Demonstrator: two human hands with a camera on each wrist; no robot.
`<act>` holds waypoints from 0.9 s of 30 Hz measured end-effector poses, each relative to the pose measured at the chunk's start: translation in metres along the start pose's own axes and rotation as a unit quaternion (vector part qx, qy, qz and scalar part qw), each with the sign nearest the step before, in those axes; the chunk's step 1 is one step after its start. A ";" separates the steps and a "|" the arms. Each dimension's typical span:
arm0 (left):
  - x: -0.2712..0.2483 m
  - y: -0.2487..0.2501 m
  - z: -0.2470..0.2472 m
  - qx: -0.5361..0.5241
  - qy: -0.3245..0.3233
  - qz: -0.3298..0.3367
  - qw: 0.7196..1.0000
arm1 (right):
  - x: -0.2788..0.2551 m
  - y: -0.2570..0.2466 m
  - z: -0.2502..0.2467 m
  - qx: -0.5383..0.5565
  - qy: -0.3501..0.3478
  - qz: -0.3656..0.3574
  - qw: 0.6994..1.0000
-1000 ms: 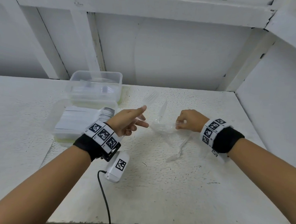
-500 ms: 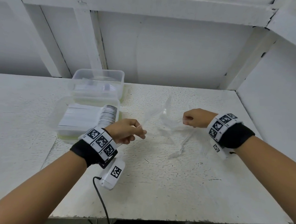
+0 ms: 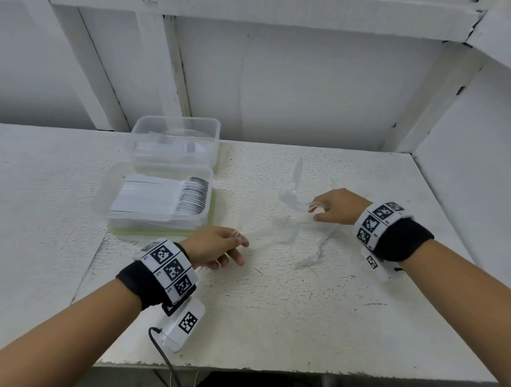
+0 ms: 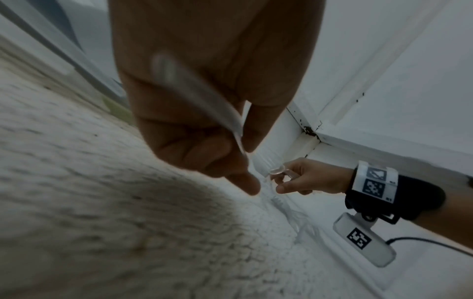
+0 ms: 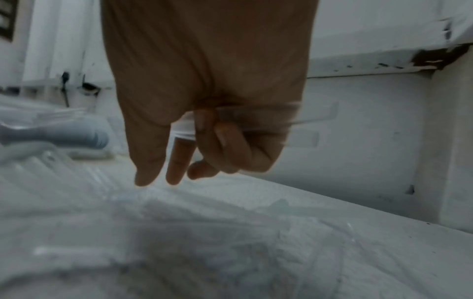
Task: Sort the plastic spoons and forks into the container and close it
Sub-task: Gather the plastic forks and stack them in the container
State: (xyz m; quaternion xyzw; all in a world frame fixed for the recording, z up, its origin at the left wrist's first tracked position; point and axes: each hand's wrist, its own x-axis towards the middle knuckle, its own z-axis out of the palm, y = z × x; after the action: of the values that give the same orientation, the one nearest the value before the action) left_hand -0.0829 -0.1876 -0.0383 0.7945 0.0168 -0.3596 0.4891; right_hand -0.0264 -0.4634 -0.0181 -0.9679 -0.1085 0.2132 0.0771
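Two clear plastic containers stand at the left. The near container (image 3: 105, 203) holds a tight stack of spoons (image 3: 189, 198); the far container (image 3: 216, 132) holds more clear cutlery. My left hand (image 3: 236, 245) pinches the handle of a clear utensil (image 4: 194, 97), which points right, low over the table. My right hand (image 3: 317, 210) grips a few clear pieces across curled fingers (image 5: 225, 139), and a spoon bowl (image 3: 289, 195) sticks out to its left. Loose clear forks (image 3: 310, 258) lie between the hands.
The white rough tabletop (image 3: 271, 312) is boxed in by a back wall (image 3: 313, 92) and a right side wall (image 3: 471, 175). A pale green edge (image 3: 157, 232) shows under the near container. A wrist camera cable (image 3: 163, 354) hangs over the front edge.
My left hand has come down and toward me with its utensil, from beside the containers to low over the table. My right hand has stayed at the pile, still gripping.
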 end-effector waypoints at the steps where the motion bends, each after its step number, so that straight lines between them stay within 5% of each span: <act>1: 0.000 -0.001 0.000 0.038 -0.006 0.001 0.999 | 0.002 -0.002 0.004 -0.023 -0.006 0.000 1.000; 7: 0.001 -0.005 -0.004 0.219 -0.045 -0.008 0.975 | 0.010 -0.011 0.023 -0.051 0.015 0.012 0.998; 15: 0.005 0.013 -0.007 0.165 -0.032 -0.011 0.986 | -0.008 0.001 0.004 0.165 0.123 0.000 0.979; 20: 0.020 0.041 -0.001 0.066 0.043 0.020 0.997 | -0.024 0.001 -0.007 0.405 0.155 0.031 0.900; 22: 0.031 0.058 0.009 0.017 0.080 0.033 0.996 | -0.026 0.001 -0.005 0.512 0.155 0.051 0.844; 25: 0.055 0.081 0.022 0.037 0.120 0.077 0.989 | -0.029 0.000 -0.001 0.645 0.127 0.080 0.750; 27: 0.075 0.095 0.027 0.085 0.140 0.079 0.983 | -0.030 0.000 0.002 0.663 0.121 0.099 0.732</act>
State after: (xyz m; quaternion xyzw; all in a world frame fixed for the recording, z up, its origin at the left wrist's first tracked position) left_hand -0.0067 -0.2829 -0.0172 0.8746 -0.0084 -0.2046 0.4396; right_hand -0.0541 -0.4707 -0.0077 -0.6936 0.1672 0.1185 0.6906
